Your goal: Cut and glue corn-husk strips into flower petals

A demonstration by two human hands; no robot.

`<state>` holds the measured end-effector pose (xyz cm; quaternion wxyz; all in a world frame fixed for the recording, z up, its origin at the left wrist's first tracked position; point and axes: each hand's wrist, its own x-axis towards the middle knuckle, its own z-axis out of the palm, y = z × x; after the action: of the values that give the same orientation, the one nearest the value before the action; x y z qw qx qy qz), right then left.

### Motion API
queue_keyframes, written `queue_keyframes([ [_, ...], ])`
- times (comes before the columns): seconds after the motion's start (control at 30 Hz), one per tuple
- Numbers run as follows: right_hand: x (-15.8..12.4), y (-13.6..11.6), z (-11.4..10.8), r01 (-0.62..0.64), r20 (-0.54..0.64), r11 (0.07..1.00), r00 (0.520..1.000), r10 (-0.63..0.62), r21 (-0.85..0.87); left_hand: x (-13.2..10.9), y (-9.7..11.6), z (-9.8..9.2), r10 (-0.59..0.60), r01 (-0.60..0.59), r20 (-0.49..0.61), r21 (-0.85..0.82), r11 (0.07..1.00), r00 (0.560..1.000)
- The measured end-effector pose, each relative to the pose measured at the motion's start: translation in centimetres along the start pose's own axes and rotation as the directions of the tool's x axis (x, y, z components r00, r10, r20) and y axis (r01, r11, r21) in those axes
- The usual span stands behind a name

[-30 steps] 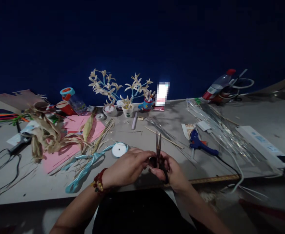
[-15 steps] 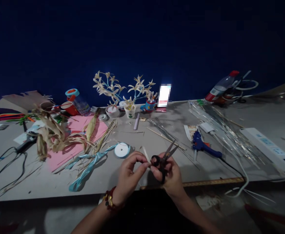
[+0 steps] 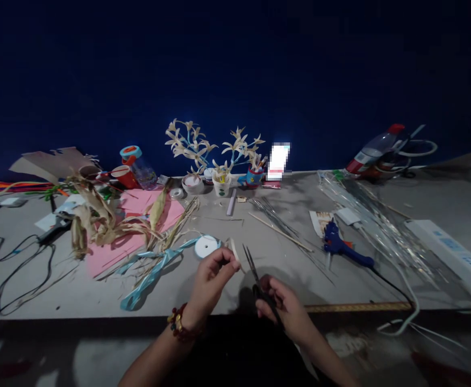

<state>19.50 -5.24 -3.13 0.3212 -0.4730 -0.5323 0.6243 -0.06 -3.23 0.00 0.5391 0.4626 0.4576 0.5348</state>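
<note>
Between the thumb and fingers of my left hand (image 3: 213, 282) is a thin, pale strip (image 3: 234, 250), curling upward from the fingertips; it looks like dried husk. My right hand (image 3: 282, 306) grips black-handled scissors (image 3: 255, 271), whose blades point up and away from me, slightly parted. The blade tips stand a little right of the strip, apart from it. Just beyond my left hand lies a white spool of blue ribbon (image 3: 207, 247). A knotted blue ribbon (image 3: 150, 282) rests to its left on some dry stalks.
Pink paper (image 3: 108, 252) and dried husks (image 3: 94, 220) cover the left side. Husk flowers stand in a white cup (image 3: 221, 185) at the back, near a lit phone (image 3: 278, 161). To the right are a blue glue gun (image 3: 344, 247), clear plastic wrapping and a power strip (image 3: 449, 247).
My right hand has moved down and away from my left. The scissors have turned from lying across my fingers, handles toward the left hand, to pointing forward. My left hand still pinches the strip.
</note>
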Motion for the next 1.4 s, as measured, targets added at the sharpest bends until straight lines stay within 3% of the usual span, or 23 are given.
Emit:
queue_keyframes([
  [0.1,-0.7,-0.1,0.2,-0.014,0.095,0.998,0.995,0.019,-0.053,0.2,0.5,-0.1,0.005,-0.006,0.024,0.049,0.999,1.000],
  [0.23,-0.8,-0.7,0.5,-0.003,0.130,0.997,0.991,0.012,-0.073,0.3,0.8,-0.2,-0.005,-0.002,0.087,0.077,0.997,0.996],
  [0.47,-0.6,-1.1,0.4,-0.013,0.146,0.996,0.989,0.026,-0.092,0.1,0.4,-0.7,-0.025,0.015,0.130,0.084,0.996,0.991],
  [0.8,-0.6,-1.3,0.3,-0.059,0.132,0.988,0.988,0.078,-0.141,0.5,1.4,-0.7,-0.012,-0.013,0.186,0.129,0.992,0.982],
  [1.4,1.6,-0.6,0.1,-0.063,0.148,0.987,0.985,0.084,-0.146,2.4,1.7,-1.5,-0.008,-0.025,0.185,0.176,0.984,0.983],
])
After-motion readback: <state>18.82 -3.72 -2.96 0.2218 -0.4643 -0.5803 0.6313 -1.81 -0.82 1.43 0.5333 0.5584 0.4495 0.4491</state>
